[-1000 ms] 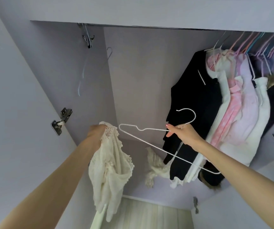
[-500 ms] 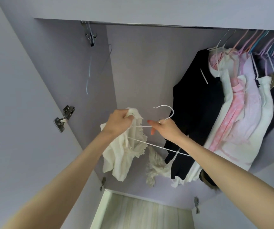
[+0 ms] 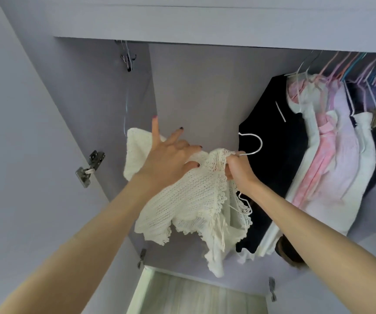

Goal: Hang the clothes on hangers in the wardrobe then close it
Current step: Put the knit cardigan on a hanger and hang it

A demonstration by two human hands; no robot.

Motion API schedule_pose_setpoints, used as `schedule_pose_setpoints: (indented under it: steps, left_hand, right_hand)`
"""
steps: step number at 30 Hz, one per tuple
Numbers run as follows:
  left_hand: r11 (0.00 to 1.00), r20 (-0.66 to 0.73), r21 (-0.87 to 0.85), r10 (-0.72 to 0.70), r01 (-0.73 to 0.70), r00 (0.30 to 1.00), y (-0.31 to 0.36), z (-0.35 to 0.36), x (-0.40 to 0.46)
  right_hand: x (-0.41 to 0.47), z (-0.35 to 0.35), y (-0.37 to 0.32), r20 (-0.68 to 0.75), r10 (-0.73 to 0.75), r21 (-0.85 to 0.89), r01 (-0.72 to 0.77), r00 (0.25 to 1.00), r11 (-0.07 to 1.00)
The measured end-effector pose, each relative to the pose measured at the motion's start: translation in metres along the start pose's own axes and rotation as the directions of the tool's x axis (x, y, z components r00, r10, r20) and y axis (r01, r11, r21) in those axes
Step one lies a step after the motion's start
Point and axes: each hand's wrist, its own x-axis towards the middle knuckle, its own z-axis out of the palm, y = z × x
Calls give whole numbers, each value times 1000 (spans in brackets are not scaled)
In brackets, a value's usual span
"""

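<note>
Clothes (image 3: 332, 155) on wardrobe rail (image 3: 352, 55)

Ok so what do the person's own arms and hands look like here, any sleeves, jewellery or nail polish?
Both forearms are bare to the frame edge, with no sleeves, watch or bracelet showing. The left hand has dark polish on most nails, while its raised finger's nail looks reddish pink. On the right hand no nails show, and whether it wears a ring cannot be told.

both arms raised, left hand (image 3: 166, 158) fingers splayed, right hand (image 3: 239, 169) curled tight.
</note>
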Motion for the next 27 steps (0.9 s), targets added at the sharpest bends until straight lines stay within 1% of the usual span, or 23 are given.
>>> schedule_pose_setpoints:
  steps: [1,2,4,5,7,9,13,14,16,18,19,21,24,27]
  left_hand:
    - [1000,-55,-21,20,-21,998,5,0,4]
    - [994,-71,-111,-2,-6,997,8,1,9]
    - [929,-17,-362,-88,76,996,9,5,13]
    - [897,1,-427,-124,112,992,9,8,15]
    - [867,54,-455,-201,204,978,10,11,13]
    - [833,150,-464,-263,303,953,12,10,14]
    - [823,310,-410,-279,393,909,13,10,19]
    - [815,328,-411,-285,408,901,12,10,19]
    - [781,321,-432,-335,452,886,6,11,16]
    - [692,308,-499,-421,522,853,-6,10,11]
    - [643,311,-539,-449,544,838,-11,9,9]
    - [602,297,-584,-467,546,833,-16,6,6]
    - [600,236,-587,-516,544,824,-15,-4,8]
    - [598,138,-593,-584,539,800,-19,-14,9]
  right_hand:
    - [1,1,-1,10,-26,-1,26,1000,1000]
    - [2,0,-2,14,-47,7,46,999,999]
    - [1,-3,-3,35,-62,29,61,997,998]
    - [1,-6,-3,53,-72,26,71,996,997]
    - [-1,-10,-3,146,-95,-68,106,985,992]
    - [-1,-13,-1,243,-89,-155,129,966,979]
    - [1,-20,3,331,2,-211,72,944,975]
    - [2,-22,4,359,33,-230,54,933,972]
    - [3,-27,5,438,91,-258,28,894,966]
    - [4,-33,7,484,129,-295,23,865,955]
    - [5,-37,10,471,135,-300,14,872,954]
    - [7,-40,15,425,123,-268,-5,897,963]
    - [9,-34,18,352,42,-238,46,935,970]
    - [17,-29,24,229,-44,-168,84,973,982]
